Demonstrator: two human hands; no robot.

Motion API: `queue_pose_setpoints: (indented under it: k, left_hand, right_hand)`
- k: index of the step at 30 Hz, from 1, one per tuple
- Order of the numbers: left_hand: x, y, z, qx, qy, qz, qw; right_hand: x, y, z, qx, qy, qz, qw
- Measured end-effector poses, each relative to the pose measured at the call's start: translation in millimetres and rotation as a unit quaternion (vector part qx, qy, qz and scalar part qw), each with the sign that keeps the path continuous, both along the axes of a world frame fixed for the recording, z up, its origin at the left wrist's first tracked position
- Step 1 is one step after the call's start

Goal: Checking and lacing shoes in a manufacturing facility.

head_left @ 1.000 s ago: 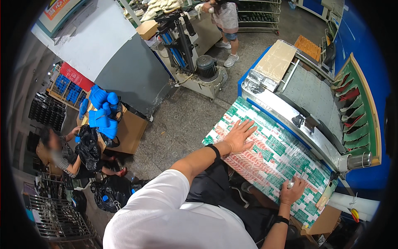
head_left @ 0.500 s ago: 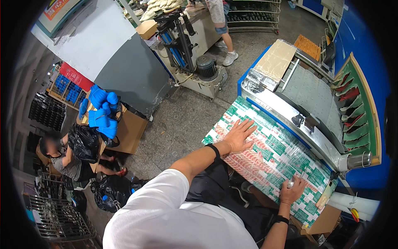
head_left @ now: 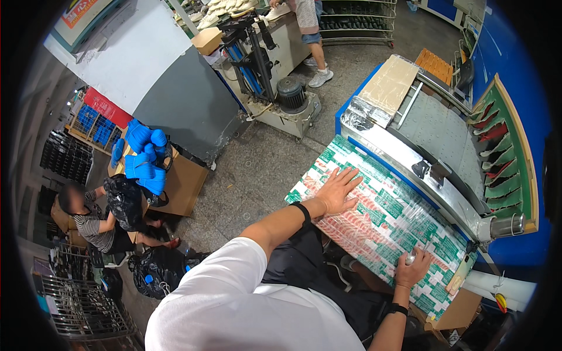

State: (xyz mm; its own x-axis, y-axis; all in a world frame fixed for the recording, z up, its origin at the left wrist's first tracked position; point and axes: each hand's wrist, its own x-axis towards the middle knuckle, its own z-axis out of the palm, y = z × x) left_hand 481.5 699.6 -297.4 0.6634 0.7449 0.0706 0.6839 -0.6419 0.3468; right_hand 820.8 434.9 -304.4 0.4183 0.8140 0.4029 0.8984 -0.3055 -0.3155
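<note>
A tabletop (head_left: 418,231) covered in a green, white and red patterned sheet lies under both hands. The left hand (head_left: 335,196) rests on it palm down, its fingers spread wide. The right hand (head_left: 413,269) has its fingers curled around a small pale object (head_left: 410,259), over the tabletop's right part; what that object is, I cannot tell.

Just beyond the fingers runs a machine's metal edge (head_left: 383,140), with a grey belt (head_left: 442,131) behind it and a tan board (head_left: 389,90) on top. Far ahead of the left fingers, a motor (head_left: 291,95) sits on a machine base above the grey floor (head_left: 252,181). Well to their left are blue bundles (head_left: 140,137) by a cardboard box (head_left: 184,187).

Counted: two hands, one small pale object, two black wristbands (head_left: 304,215), one motor and two other people, one seated (head_left: 96,231) with a black bag (head_left: 124,202), one standing (head_left: 309,23); the blue bundles overlap too much to count.
</note>
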Motion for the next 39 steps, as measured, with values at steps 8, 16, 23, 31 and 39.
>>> queue_pose_setpoints:
  k: [8, 16, 23, 31, 39]
  left_hand:
    - [0.9, 0.1, 2.8, -0.003, 0.006, -0.001, 1.0]
    - [0.8, 0.5, 1.3, 0.005, -0.009, -0.001, 1.0]
    - [0.1, 0.8, -3.6, 0.01, -0.02, 0.0, 1.0]
    - [-1.1, 1.5, -5.9, 0.014, -0.037, -0.001, 0.999]
    - [1.3, 1.7, 1.3, -0.006, 0.018, -0.005, 1.0]
  right_hand:
    - [-0.6, 1.2, 2.9, 0.002, 0.003, -0.001, 1.0]
    - [0.1, 2.8, 3.4, 0.015, -0.012, 0.009, 1.0]
    - [-5.2, 5.1, 10.9, 0.024, -0.016, 0.011, 1.0]
    - [0.0, 3.0, -0.8, 0.008, -0.008, 0.003, 1.0]
    - [0.1, 1.3, -1.0, 0.0, 0.0, -0.008, 1.0]
